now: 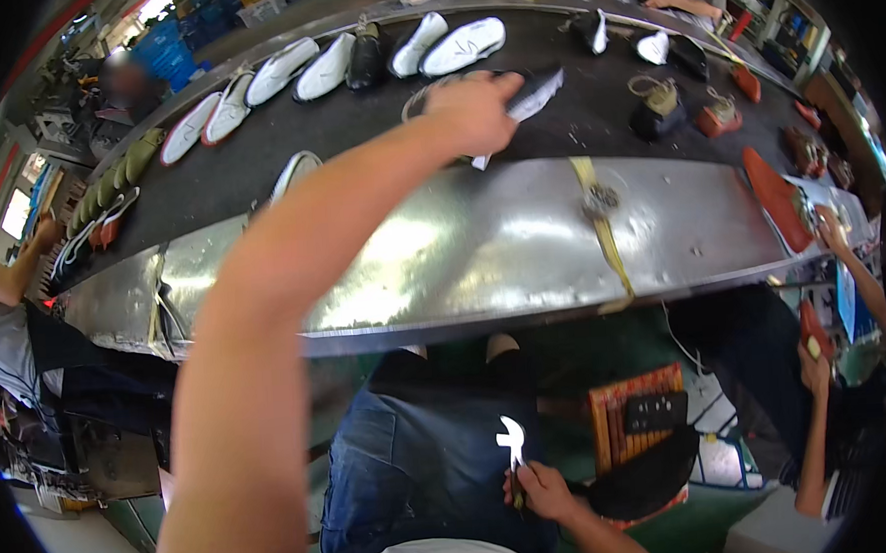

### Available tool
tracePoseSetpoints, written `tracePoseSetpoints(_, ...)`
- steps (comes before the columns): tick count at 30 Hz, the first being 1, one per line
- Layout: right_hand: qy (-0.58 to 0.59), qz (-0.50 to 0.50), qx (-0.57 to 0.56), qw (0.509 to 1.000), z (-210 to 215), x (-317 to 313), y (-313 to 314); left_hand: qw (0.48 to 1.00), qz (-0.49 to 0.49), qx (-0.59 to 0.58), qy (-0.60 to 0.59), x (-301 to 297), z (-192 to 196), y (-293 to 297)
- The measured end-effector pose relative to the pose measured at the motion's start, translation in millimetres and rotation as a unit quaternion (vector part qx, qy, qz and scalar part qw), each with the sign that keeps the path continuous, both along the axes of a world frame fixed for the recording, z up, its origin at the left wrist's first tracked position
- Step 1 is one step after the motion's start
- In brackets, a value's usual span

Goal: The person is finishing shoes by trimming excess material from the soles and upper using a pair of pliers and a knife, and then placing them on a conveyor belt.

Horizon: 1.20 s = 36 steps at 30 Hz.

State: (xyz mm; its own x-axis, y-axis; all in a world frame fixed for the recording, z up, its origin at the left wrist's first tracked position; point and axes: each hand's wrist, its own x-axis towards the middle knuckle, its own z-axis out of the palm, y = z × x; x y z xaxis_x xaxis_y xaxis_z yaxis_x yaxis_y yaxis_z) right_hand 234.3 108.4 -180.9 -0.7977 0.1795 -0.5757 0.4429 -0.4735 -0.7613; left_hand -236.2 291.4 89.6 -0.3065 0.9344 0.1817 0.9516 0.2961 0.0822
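My left arm stretches across the metal edge to the dark conveyor belt. There my left hand (470, 113) is closed around a black and white shoe (540, 95); the hand covers most of it, and motion blurs the fingers. My right hand (546, 491) rests low over my lap, its fingers wrapped round the handles of lasting pincers (513, 437). Their bright, curved metal head points up, above my jeans. A light-edged shoe (297, 172) lies on the belt, partly hidden behind my left forearm.
White shoes (463, 47) line the belt's far side, with a black shoe (364, 58) among them. Corded dark shoes (658, 110) and red-brown shoes (720, 114) stand at right. A yellow strap (610, 243) crosses the metal edge (441, 247). Co-workers' hands (829, 228) hold shoes on the right.
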Motion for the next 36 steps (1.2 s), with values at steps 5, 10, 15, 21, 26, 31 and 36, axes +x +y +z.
tracePoseSetpoints(5,0.023,-0.054,-0.048,0.997,-1,-20,41,0.971,-0.131,0.012,0.201,-55,-104,83)
tracePoseSetpoints(10,0.029,-0.079,-0.116,0.99,-13,-41,76,0.95,0.055,0.305,0.033,-156,-74,122)
tracePoseSetpoints(15,-0.049,-0.058,-0.094,0.993,41,-82,101,0.956,0.285,0.008,-0.062,-237,-100,169)
tracePoseSetpoints(21,0.004,-0.1,-0.161,0.982,2,-48,80,0.952,0.277,0.077,-0.103,-222,-114,176)
tracePoseSetpoints(26,-0.03,-0.057,-0.121,0.991,29,-48,60,0.732,0.196,0.108,-0.644,-178,-39,88)
tracePoseSetpoints(31,-0.022,-0.021,-0.07,0.997,22,-27,27,0.647,0.139,0.284,-0.694,-19,-11,-70)
tracePoseSetpoints(36,-0.008,-0.018,-0.037,0.999,14,2,-23,0.384,0.038,0.35,-0.854,134,-90,-286)
